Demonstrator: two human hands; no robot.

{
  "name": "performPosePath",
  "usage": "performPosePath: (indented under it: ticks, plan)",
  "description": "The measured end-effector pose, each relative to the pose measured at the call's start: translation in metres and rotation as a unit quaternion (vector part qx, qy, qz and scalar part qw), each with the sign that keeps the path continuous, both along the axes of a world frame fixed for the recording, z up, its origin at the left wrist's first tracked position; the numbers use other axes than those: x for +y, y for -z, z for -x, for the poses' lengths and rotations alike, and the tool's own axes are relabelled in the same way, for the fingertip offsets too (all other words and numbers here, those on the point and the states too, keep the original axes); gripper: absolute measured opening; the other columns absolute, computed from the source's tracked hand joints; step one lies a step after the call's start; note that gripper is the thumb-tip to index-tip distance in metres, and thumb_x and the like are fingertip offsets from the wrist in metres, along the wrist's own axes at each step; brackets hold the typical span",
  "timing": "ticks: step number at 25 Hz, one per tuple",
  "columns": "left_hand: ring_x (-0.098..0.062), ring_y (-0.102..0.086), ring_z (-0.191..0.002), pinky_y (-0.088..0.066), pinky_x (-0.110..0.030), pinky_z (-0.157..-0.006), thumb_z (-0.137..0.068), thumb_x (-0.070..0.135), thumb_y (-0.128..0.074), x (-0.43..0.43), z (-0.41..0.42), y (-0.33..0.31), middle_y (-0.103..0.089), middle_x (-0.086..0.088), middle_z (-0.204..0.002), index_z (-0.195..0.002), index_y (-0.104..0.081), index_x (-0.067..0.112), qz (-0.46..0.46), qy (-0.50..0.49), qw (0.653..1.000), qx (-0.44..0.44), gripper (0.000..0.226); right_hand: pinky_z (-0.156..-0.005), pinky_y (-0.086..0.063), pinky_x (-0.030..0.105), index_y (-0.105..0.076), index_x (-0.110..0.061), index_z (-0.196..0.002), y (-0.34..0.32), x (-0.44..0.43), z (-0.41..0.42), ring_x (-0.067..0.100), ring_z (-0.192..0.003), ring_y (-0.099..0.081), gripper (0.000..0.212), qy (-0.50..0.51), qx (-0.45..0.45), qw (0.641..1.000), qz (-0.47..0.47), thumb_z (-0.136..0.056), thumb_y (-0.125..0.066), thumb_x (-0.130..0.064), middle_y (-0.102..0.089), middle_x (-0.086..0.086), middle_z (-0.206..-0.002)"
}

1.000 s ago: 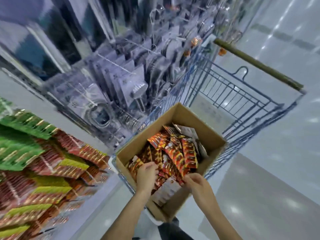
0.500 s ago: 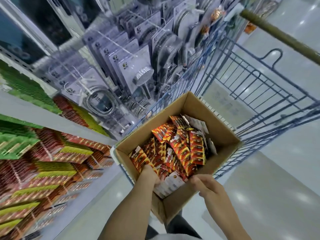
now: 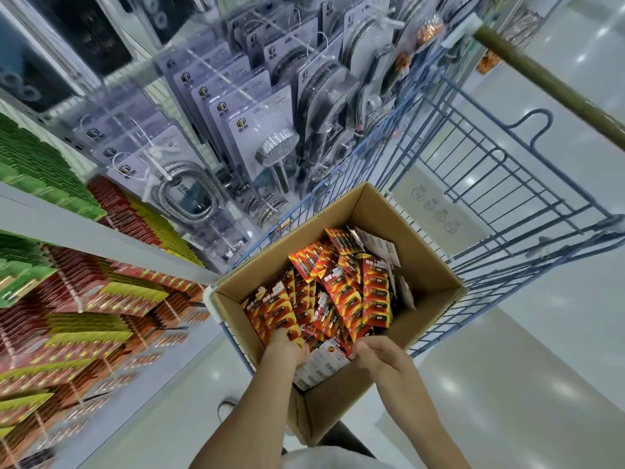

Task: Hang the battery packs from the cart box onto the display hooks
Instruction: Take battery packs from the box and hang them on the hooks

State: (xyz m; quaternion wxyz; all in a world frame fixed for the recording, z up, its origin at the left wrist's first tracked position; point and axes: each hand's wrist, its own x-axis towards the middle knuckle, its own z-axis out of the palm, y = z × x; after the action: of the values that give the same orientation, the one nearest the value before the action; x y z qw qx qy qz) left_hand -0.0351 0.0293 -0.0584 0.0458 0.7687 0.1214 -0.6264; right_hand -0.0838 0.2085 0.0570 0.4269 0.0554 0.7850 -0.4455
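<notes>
Both my hands reach into the cardboard box [image 3: 422,238] in the cart [image 3: 507,184]: my left hand [image 3: 287,350] digs among the battery packs [image 3: 338,292], grip hidden, while my right hand [image 3: 378,353] curls over near packs to gather some for hanging.

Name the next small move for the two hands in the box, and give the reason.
Probably close the left hand on a few battery packs and lift them out. Both hands are at the near end of the cardboard box, among the packs, the right hand at a white-backed one, and none has cleared the rim.
</notes>
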Motion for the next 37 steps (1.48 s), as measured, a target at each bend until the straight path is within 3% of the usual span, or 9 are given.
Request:
performPosePath:
  ticks: [8, 12, 14, 17, 20, 23, 27, 31, 37]
  plan:
    - [-0.039, -0.055, -0.121, -0.055, -0.049, -0.103, -0.085, 0.004, -0.080, 0.021, -0.021, -0.056, -0.054, -0.022, -0.122, -0.141, -0.043, 0.006, 0.122, 0.100, 0.973, 0.168, 0.067, -0.095, -0.054, 0.037, -0.074, -0.026, -0.102, 0.013, -0.004, 0.011, 0.014, -0.101, -0.068, 0.015, 0.030, -0.028, 0.999, 0.003, -0.100, -0.062, -0.036, -0.074, -0.007, -0.099]
    - [-0.032, -0.067, -0.114, -0.057, -0.044, -0.096, -0.081, 0.003, -0.082, 0.012, -0.043, -0.101, -0.070, -0.019, -0.124, -0.128, -0.057, 0.008, 0.183, 0.220, 0.926, 0.245, 0.053, -0.088, -0.053, 0.032, -0.070, -0.025, -0.102, 0.023, -0.010, 0.010, 0.015, -0.101, -0.066, 0.010, 0.028, -0.031, 0.999, -0.026, -0.101, -0.062, -0.031, -0.071, -0.003, -0.104]
    - [-0.030, -0.072, -0.110, -0.058, -0.043, -0.091, -0.078, 0.005, -0.081, 0.002, -0.060, -0.125, -0.076, -0.014, -0.116, -0.129, -0.062, 0.013, 0.251, 0.265, 0.895, 0.257, 0.055, -0.096, -0.055, 0.041, -0.069, -0.024, -0.105, 0.042, -0.023, 0.009, 0.016, -0.101, -0.066, 0.011, -0.007, -0.051, 0.997, -0.052, -0.099, -0.062, -0.028, -0.071, 0.001, -0.109]
    - [-0.031, -0.076, -0.100, -0.062, -0.041, -0.075, -0.073, 0.009, -0.080, -0.020, -0.089, -0.158, -0.077, -0.014, -0.113, -0.127, -0.064, 0.012, 0.353, 0.301, 0.853, 0.240, 0.057, -0.104, -0.050, 0.056, -0.059, -0.007, -0.131, 0.071, -0.061, 0.000, 0.021, -0.100, -0.061, 0.041, -0.075, -0.122, 0.987, -0.071, -0.096, -0.066, -0.027, -0.066, 0.019, -0.118]
    - [-0.030, -0.075, -0.098, -0.062, -0.036, -0.068, -0.072, 0.007, -0.079, -0.035, -0.121, -0.172, -0.076, -0.015, -0.113, -0.132, -0.061, 0.013, 0.403, 0.299, 0.834, 0.229, 0.063, -0.107, -0.048, 0.046, -0.037, -0.001, -0.149, 0.093, -0.108, -0.013, 0.033, -0.125, -0.054, 0.076, -0.062, -0.195, 0.975, -0.088, -0.091, -0.074, -0.033, -0.053, 0.017, -0.142]
    - [-0.030, -0.075, -0.098, -0.062, -0.033, -0.067, -0.067, 0.017, -0.091, -0.041, -0.148, -0.179, -0.075, -0.015, -0.116, -0.138, -0.058, 0.017, 0.434, 0.274, 0.829, 0.223, 0.079, -0.108, -0.047, 0.043, -0.041, 0.002, -0.148, 0.137, -0.138, -0.027, 0.038, -0.127, -0.055, 0.097, -0.027, -0.221, 0.971, -0.085, -0.074, -0.086, -0.040, -0.055, 0.018, -0.142]
    - [-0.030, -0.075, -0.097, -0.063, -0.035, -0.068, -0.073, 0.008, -0.082, -0.045, -0.170, -0.186, -0.075, -0.015, -0.116, -0.135, -0.061, 0.021, 0.452, 0.272, 0.819, 0.226, 0.068, -0.105, -0.050, 0.043, -0.051, 0.006, -0.139, 0.159, -0.153, -0.046, 0.040, -0.121, -0.059, 0.080, 0.006, -0.146, 0.979, -0.139, -0.080, -0.084, -0.038, -0.060, 0.020, -0.134]
    - [-0.029, -0.076, -0.094, -0.063, -0.034, -0.068, -0.077, 0.000, -0.074, -0.051, -0.183, -0.189, -0.076, -0.013, -0.111, -0.130, -0.063, 0.022, 0.464, 0.287, 0.809, 0.220, 0.058, -0.095, -0.054, 0.041, -0.064, 0.001, -0.099, 0.163, -0.144, -0.056, 0.037, -0.104, -0.064, 0.034, -0.019, -0.072, 0.985, -0.157, -0.084, -0.080, -0.025, -0.069, 0.020, -0.116]
    - [-0.027, -0.075, -0.095, -0.063, -0.033, -0.068, -0.074, 0.000, -0.075, -0.062, -0.198, -0.193, -0.076, -0.014, -0.115, -0.130, -0.064, 0.023, 0.474, 0.268, 0.808, 0.224, 0.061, -0.073, -0.061, 0.039, -0.068, 0.006, -0.106, 0.143, -0.112, -0.038, 0.032, -0.085, -0.071, 0.038, -0.028, -0.161, 0.980, -0.109, -0.074, -0.074, -0.013, -0.074, 0.018, -0.094]
